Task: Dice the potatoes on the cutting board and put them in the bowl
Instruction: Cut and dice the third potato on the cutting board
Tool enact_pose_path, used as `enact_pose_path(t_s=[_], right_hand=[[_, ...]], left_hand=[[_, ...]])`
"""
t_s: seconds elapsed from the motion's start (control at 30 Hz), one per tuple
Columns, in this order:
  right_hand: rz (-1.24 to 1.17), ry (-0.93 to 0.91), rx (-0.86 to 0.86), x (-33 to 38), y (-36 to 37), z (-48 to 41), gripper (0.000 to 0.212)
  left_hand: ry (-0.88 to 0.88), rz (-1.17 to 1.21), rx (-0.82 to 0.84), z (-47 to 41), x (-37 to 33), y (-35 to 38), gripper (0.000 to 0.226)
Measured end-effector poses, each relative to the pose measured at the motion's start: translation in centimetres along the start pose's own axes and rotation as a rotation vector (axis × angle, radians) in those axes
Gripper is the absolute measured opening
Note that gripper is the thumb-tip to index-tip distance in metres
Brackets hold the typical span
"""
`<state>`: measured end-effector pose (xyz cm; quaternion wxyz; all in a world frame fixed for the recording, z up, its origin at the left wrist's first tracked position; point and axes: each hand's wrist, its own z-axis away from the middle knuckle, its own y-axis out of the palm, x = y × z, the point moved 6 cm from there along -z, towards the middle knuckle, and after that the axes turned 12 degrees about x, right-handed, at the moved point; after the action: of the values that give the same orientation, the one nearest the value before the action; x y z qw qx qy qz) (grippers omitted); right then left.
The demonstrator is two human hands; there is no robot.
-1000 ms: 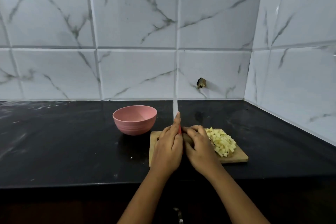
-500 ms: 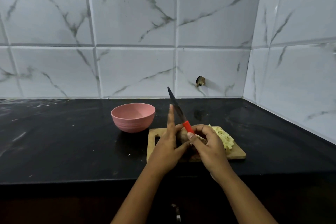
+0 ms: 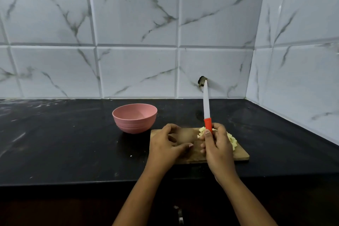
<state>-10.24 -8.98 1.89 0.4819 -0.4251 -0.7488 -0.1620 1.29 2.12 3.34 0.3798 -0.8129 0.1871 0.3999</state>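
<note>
Gripping a whole potato [image 3: 185,135] on the cutting board [image 3: 240,155] at lower centre, the left hand [image 3: 166,149] is curling round it; the right hand [image 3: 217,145] is clamping a red-handled knife [image 3: 207,110], blade pointing up. Diced potato [image 3: 233,140] is lying behind it, pink bowl [image 3: 134,118] sitting left.

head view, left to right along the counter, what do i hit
bowl → left hand → potato → knife, held in the right hand
</note>
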Motion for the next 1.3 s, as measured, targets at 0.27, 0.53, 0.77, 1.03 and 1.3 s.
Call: enact_pose_path(t_s=[0.27, 0.53, 0.77, 1.03, 1.3], right_hand=[[0.097, 0.067, 0.06, 0.2, 0.3, 0.0, 0.009], [0.264, -0.018, 0.096, 1.6, 0.2, 1.4, 0.014], [0.531, 0.037, 0.187, 1.6, -0.3, 2.8, 0.021], [0.619, 0.122, 0.275, 2.7, -0.2, 2.0, 0.044], [0.644, 0.175, 0.301, 3.2, 0.0, 0.5, 0.047]], left_hand=[[0.026, 0.008, 0.022, 0.2, -0.1, -0.4, 0.026], [0.086, -0.018, 0.026, -0.5, 0.2, 0.4, 0.03], [0.044, -0.128, 0.03, -2.0, 0.1, 1.3, 0.036], [-0.031, -0.074, 0.027, -2.8, 0.8, 1.5, 0.044], [-0.081, -0.153, -0.088, -3.1, -0.1, 1.1, 0.035]])
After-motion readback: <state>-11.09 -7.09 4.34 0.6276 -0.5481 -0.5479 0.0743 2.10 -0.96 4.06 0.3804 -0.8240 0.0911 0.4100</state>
